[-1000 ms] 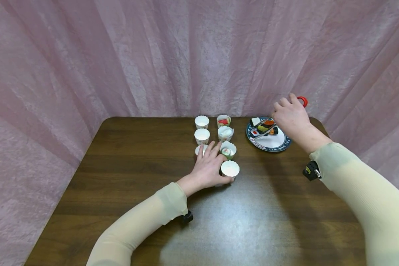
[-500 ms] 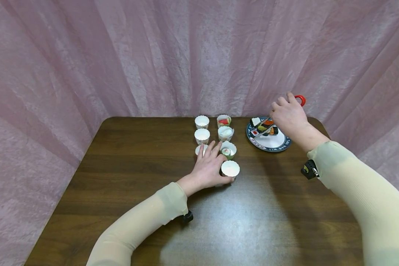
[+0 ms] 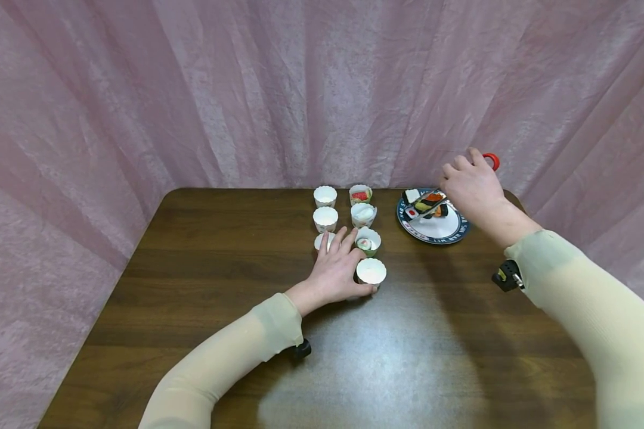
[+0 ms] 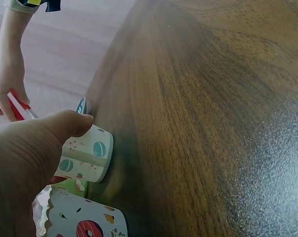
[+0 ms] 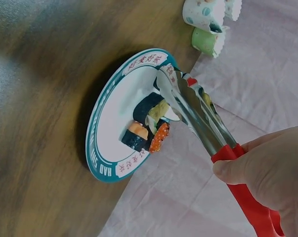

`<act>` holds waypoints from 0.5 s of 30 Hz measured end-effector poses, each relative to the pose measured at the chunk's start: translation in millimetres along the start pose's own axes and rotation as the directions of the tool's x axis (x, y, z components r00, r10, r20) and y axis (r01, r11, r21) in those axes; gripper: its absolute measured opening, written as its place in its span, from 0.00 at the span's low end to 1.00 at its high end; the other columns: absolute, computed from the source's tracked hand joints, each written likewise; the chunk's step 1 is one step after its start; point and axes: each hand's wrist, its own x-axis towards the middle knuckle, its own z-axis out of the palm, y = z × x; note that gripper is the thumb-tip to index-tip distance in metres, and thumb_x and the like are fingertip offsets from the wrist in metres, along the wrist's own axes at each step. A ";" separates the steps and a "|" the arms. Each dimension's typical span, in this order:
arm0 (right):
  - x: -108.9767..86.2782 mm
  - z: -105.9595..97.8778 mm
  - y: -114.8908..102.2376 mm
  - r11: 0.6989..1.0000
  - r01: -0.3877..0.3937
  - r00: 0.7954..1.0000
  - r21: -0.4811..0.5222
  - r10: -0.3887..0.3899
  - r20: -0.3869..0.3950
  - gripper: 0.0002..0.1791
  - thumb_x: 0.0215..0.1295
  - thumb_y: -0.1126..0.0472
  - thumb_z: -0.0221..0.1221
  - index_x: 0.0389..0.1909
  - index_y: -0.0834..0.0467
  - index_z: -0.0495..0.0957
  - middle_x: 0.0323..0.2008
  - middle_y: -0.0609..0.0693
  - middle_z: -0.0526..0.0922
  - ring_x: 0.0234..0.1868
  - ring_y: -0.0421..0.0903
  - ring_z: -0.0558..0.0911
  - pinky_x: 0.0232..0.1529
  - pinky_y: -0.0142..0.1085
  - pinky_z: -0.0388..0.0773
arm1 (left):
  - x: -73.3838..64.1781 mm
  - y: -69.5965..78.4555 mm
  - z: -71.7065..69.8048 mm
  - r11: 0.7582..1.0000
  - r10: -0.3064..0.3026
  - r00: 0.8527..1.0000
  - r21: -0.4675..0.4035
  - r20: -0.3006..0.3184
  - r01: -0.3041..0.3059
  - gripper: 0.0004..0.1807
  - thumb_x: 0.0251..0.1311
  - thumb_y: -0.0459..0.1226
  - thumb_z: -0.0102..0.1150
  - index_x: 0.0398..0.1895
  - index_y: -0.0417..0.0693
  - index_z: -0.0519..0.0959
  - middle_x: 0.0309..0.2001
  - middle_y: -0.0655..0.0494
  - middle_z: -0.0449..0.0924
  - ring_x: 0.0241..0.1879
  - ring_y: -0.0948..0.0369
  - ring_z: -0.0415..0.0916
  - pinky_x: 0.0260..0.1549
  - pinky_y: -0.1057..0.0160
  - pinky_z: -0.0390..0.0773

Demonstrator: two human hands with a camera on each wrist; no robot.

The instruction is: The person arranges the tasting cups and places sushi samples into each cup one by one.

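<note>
Right wrist view: your right hand (image 5: 275, 168) grips tongs (image 5: 208, 139); nudging could topple crowded sushi (image 5: 145, 106); your left hand (image 3: 334, 275) pinches a cup (image 3: 371, 272)

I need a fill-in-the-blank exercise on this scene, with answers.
1. The right hand holds silver metal tongs with ____ handles.
2. The left hand holds a scalloped white paper cup with its ____ on the near side.
3. In the head view, the round, blue-rimmed white plate lies to the cup's ____.

Missing words: red; thumb; right.
</note>
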 end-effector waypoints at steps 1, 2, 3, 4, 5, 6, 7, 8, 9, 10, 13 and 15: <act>-1.2 -1.2 0.1 1.000 0.001 1.000 0.006 -0.001 -0.013 0.11 0.64 0.76 0.58 0.35 0.59 0.85 0.34 0.56 0.77 0.47 0.60 0.74 0.64 0.61 0.60 | 0.1 -0.1 0.2 1.000 0.000 1.000 -0.001 0.000 0.000 0.34 0.49 0.70 0.66 0.52 0.61 0.80 0.81 0.49 0.48 0.80 0.47 0.37 0.73 0.36 0.35; -2.6 -2.4 0.5 1.000 0.002 1.000 0.015 -0.002 -0.028 0.11 0.64 0.75 0.57 0.35 0.59 0.85 0.34 0.56 0.77 0.47 0.60 0.75 0.64 0.60 0.60 | 0.2 -0.2 0.4 1.000 0.001 1.000 -0.002 0.000 -0.001 0.34 0.49 0.70 0.67 0.52 0.60 0.80 0.81 0.49 0.48 0.80 0.47 0.37 0.73 0.36 0.35; -4.0 -3.7 0.7 1.000 0.003 0.999 0.020 -0.003 -0.040 0.11 0.64 0.75 0.57 0.35 0.59 0.85 0.34 0.56 0.76 0.47 0.60 0.74 0.65 0.60 0.60 | 0.4 -0.1 0.4 1.000 0.002 1.000 -0.002 0.000 -0.002 0.34 0.49 0.70 0.67 0.52 0.60 0.80 0.81 0.49 0.48 0.80 0.47 0.37 0.73 0.36 0.35; -5.3 -5.1 0.7 1.000 0.005 0.998 0.026 -0.004 -0.055 0.12 0.64 0.75 0.56 0.34 0.59 0.85 0.34 0.56 0.76 0.47 0.60 0.74 0.65 0.60 0.60 | 0.4 -0.2 0.5 1.000 0.003 1.000 0.000 -0.001 -0.003 0.34 0.49 0.70 0.67 0.52 0.60 0.81 0.81 0.49 0.48 0.80 0.47 0.37 0.73 0.36 0.35; -6.6 -6.2 0.8 0.999 0.008 0.997 0.034 -0.005 -0.074 0.12 0.65 0.75 0.56 0.34 0.59 0.85 0.34 0.56 0.76 0.47 0.60 0.74 0.65 0.60 0.60 | 0.8 -0.3 0.7 1.000 0.006 1.000 0.000 -0.005 -0.006 0.34 0.49 0.70 0.67 0.52 0.60 0.81 0.81 0.49 0.48 0.80 0.47 0.37 0.73 0.36 0.35; -8.0 -7.3 0.7 0.999 0.012 0.996 0.041 -0.008 -0.094 0.12 0.65 0.75 0.55 0.33 0.59 0.84 0.33 0.56 0.76 0.47 0.60 0.74 0.65 0.60 0.60 | 1.0 -0.4 0.7 1.000 0.006 1.000 0.004 -0.006 -0.006 0.34 0.49 0.70 0.66 0.51 0.60 0.81 0.81 0.49 0.48 0.80 0.47 0.37 0.73 0.36 0.35; -9.3 -8.1 0.7 0.999 0.017 0.993 0.049 -0.011 -0.117 0.12 0.64 0.75 0.55 0.33 0.59 0.84 0.33 0.56 0.76 0.46 0.61 0.74 0.64 0.60 0.61 | 1.2 -0.5 0.9 1.000 0.007 1.000 0.008 -0.006 -0.007 0.34 0.49 0.70 0.66 0.51 0.60 0.81 0.81 0.49 0.49 0.80 0.47 0.37 0.73 0.36 0.35; -10.9 -8.9 0.7 0.998 0.023 0.990 0.060 -0.015 -0.144 0.11 0.63 0.75 0.55 0.32 0.59 0.83 0.33 0.56 0.76 0.45 0.61 0.74 0.64 0.61 0.62 | 1.5 -0.5 0.9 1.000 0.007 1.000 0.010 -0.007 -0.007 0.34 0.49 0.70 0.66 0.51 0.60 0.81 0.81 0.49 0.49 0.80 0.47 0.37 0.73 0.35 0.34; -12.3 -9.7 0.6 0.997 0.031 0.985 0.067 -0.019 -0.169 0.11 0.63 0.74 0.54 0.32 0.59 0.83 0.32 0.56 0.75 0.44 0.61 0.74 0.63 0.61 0.62 | 1.8 -0.6 0.9 1.000 0.007 1.000 0.014 -0.007 -0.007 0.34 0.49 0.70 0.66 0.51 0.60 0.81 0.81 0.49 0.49 0.80 0.47 0.37 0.73 0.35 0.34; -13.7 -10.4 0.4 0.996 0.039 0.981 0.077 -0.024 -0.194 0.09 0.62 0.74 0.55 0.31 0.60 0.82 0.32 0.56 0.75 0.42 0.62 0.74 0.63 0.61 0.63 | 2.0 -0.8 1.1 1.000 0.007 1.000 0.017 -0.008 -0.007 0.34 0.49 0.70 0.66 0.51 0.61 0.81 0.81 0.48 0.49 0.80 0.47 0.37 0.73 0.35 0.34; -19.1 -13.0 0.2 0.995 0.057 0.973 0.085 -0.036 -0.229 0.06 0.59 0.73 0.58 0.32 0.61 0.81 0.31 0.56 0.74 0.40 0.63 0.74 0.62 0.62 0.64 | 2.7 -1.1 1.1 1.000 0.006 1.000 0.022 -0.008 -0.006 0.34 0.49 0.70 0.66 0.51 0.61 0.81 0.81 0.48 0.49 0.80 0.47 0.36 0.73 0.35 0.34; -22.8 -15.7 0.1 0.994 0.060 0.973 0.088 -0.038 -0.227 0.07 0.58 0.74 0.60 0.34 0.61 0.82 0.31 0.56 0.74 0.41 0.62 0.74 0.63 0.62 0.63 | 3.2 -1.2 1.1 1.000 0.006 1.000 0.023 -0.010 -0.006 0.34 0.49 0.70 0.66 0.52 0.61 0.81 0.81 0.48 0.48 0.80 0.47 0.36 0.73 0.35 0.34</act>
